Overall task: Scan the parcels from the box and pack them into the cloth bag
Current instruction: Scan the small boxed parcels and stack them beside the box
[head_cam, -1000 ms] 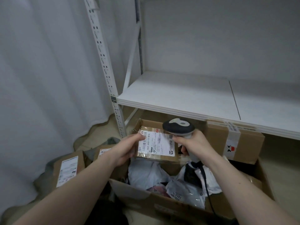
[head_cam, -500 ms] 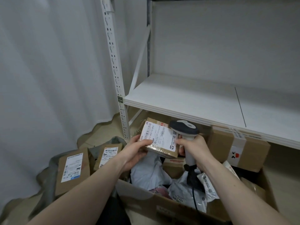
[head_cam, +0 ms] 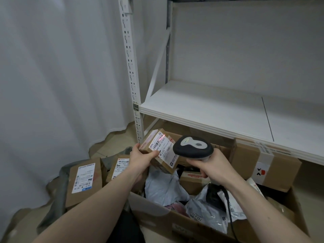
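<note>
My left hand (head_cam: pixel 141 158) grips a small brown parcel (head_cam: pixel 158 149) with a white label, held tilted above the open cardboard box (head_cam: pixel 177 223). A red scan line falls across the label's barcode. My right hand (head_cam: pixel 208 168) grips the handle of a black and grey barcode scanner (head_cam: pixel 192 149), its head pointing at the label. The scanner's black cable hangs down into the box. Inside the box lie grey and white plastic mailers (head_cam: pixel 163 187) and a small taped carton (head_cam: pixel 192 181). To the left, two labelled brown parcels (head_cam: pixel 84 181) lie in the dark cloth bag (head_cam: pixel 61 195).
A white metal shelf unit (head_cam: pixel 210 109) stands behind the box, its post (head_cam: pixel 130 71) at the left. A larger brown carton (head_cam: pixel 266 165) with white tape sits under the shelf at the right. A white curtain (head_cam: pixel 52 76) hangs along the left.
The parcel has tilted with its label turned toward the scanner, and the red scan line now shows on the barcode. The view has shifted down and left.
</note>
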